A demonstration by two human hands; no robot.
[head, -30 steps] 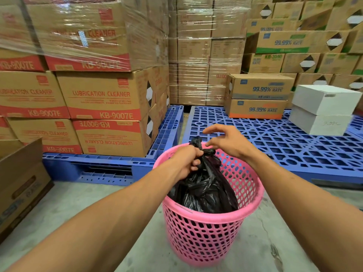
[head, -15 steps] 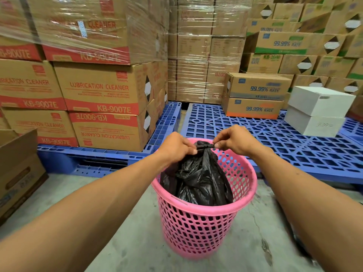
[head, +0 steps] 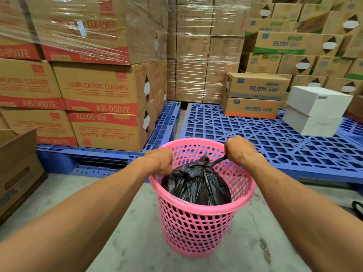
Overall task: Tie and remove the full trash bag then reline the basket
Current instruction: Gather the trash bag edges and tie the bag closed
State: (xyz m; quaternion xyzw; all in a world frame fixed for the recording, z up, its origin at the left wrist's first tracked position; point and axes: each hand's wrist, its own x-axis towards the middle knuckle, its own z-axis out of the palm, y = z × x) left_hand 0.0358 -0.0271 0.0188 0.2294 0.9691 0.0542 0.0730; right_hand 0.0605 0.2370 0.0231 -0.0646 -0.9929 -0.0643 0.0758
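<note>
A pink perforated plastic basket [head: 198, 226] stands on the concrete floor in front of me. Inside it sits a full black trash bag [head: 198, 185] with a knot [head: 205, 159] at its top. My left hand [head: 160, 161] grips one tail of the bag at the basket's left rim. My right hand [head: 240, 151] grips the other tail at the right rim, and that strip is stretched taut from the knot. Both hands are pulled apart, one on each side of the knot.
Blue plastic pallets [head: 265, 142] lie behind the basket. Stacked cardboard cartons [head: 102, 99] rise at the left and back, some shrink-wrapped. Two white boxes [head: 316, 110] sit at the right. A brown carton [head: 17, 169] stands at the far left on the floor.
My hands have moved apart from the middle of the bag's top to the basket's two sides, drawing the tails outward and tightening the knot.
</note>
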